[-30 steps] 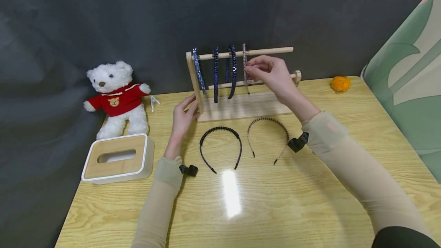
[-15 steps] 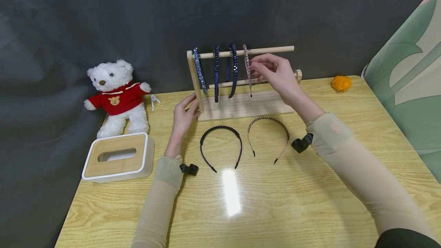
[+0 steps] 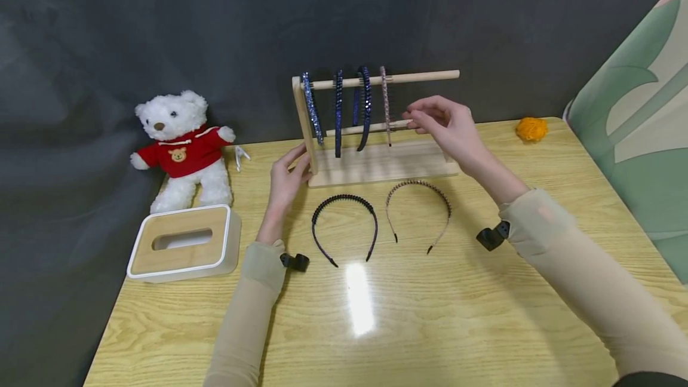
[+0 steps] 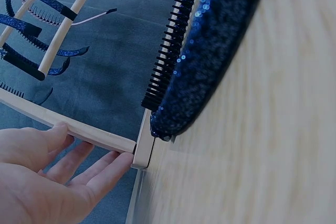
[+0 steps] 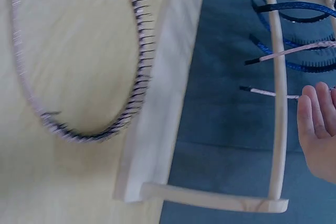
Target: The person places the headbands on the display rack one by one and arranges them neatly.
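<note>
A wooden headband rack (image 3: 384,166) stands at the back of the table. My left hand (image 3: 285,181) holds its left post low down, thumb on one side and fingertips against the other in the left wrist view. A light-blue glitter headband (image 3: 311,109) and two dark-blue headbands, one plain-looking (image 3: 338,115) and one sequined (image 3: 366,106), hang on the upper bar. A thin pink toothed headband (image 3: 385,100) hangs right of them. My right hand (image 3: 448,130) is just right of it, fingers loosely bent and holding nothing. In the right wrist view its fingers (image 5: 317,108) overlap a headband end.
On the table before the rack lie a black headband (image 3: 344,197) and a pink-and-dark headband (image 3: 417,183). A white teddy bear (image 3: 183,148), a small white clip (image 3: 240,159) and a tissue box (image 3: 183,243) are at left. An orange fluffy ball (image 3: 531,130) lies at back right.
My right hand has let go of the pink headband and moved right and down. The headband tilted briefly and now hangs nearly straight. My left hand has stayed at the post.
</note>
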{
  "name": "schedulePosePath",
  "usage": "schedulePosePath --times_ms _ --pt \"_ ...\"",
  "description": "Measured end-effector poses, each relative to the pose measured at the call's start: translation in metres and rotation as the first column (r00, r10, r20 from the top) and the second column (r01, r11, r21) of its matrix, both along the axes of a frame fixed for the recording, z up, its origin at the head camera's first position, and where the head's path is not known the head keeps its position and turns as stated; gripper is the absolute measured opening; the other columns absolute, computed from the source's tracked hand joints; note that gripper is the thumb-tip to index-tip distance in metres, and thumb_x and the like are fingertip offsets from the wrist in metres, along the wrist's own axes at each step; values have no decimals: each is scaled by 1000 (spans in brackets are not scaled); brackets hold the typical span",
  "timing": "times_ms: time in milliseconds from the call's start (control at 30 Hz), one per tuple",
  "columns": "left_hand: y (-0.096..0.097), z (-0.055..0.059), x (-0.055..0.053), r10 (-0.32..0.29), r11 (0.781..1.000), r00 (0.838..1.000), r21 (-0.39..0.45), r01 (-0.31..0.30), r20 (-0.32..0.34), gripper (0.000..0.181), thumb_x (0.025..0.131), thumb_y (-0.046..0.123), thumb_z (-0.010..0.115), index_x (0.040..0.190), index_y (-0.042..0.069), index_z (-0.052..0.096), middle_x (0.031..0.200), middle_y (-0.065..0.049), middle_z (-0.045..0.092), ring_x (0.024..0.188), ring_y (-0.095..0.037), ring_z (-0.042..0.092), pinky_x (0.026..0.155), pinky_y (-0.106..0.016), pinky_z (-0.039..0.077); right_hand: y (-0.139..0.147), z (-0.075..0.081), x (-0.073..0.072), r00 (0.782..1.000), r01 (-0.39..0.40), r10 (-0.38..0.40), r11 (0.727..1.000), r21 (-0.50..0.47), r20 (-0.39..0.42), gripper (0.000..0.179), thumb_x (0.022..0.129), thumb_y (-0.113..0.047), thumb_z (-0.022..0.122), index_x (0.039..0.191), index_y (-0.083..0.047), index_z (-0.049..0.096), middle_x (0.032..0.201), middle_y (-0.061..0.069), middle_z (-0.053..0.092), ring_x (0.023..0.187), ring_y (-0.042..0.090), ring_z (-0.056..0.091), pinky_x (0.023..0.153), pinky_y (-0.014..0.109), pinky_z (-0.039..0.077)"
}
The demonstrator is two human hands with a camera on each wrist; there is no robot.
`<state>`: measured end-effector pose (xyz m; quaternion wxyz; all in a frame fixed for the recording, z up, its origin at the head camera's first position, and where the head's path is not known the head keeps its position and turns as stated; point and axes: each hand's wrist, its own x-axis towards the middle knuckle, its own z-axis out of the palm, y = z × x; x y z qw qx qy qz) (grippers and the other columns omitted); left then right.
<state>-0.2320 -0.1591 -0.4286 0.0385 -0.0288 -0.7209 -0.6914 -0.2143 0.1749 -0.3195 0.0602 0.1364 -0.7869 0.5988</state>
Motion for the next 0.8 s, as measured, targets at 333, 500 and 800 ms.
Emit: schedulePosePath --times_ms 333,500,800 --pt "-1 -2 -2 -9 1000 1000 12 9 14 42 111 9 61 152 3 59 156 -18 55 125 -45 66 99 -39 64 22 -15 19 998 -26 12 977 211 66 31 111 -19 63 131 5 68 127 21 72 100 5 69 86 14 60" --pt "-2 -3 -2 -9 1000 1000 4 9 7 41 111 9 61 152 2 59 156 -19 55 126 -45 65 100 -42 64 31 -22 24 997 -39 13 945 325 82 31 109 -22 67 130 0 71 126 18 73 99 7 67 80 14 55" --pt "-2 -3 -2 -14 1000 1000 12 13 16 42 111 8 61 152 2 58 156 -20 55 125 -46 65 100 -41 64 46 -47 29 988 -148 109 870 471 110 30 106 -12 70 129 8 68 123 25 72 109 35 71 91 33 64"
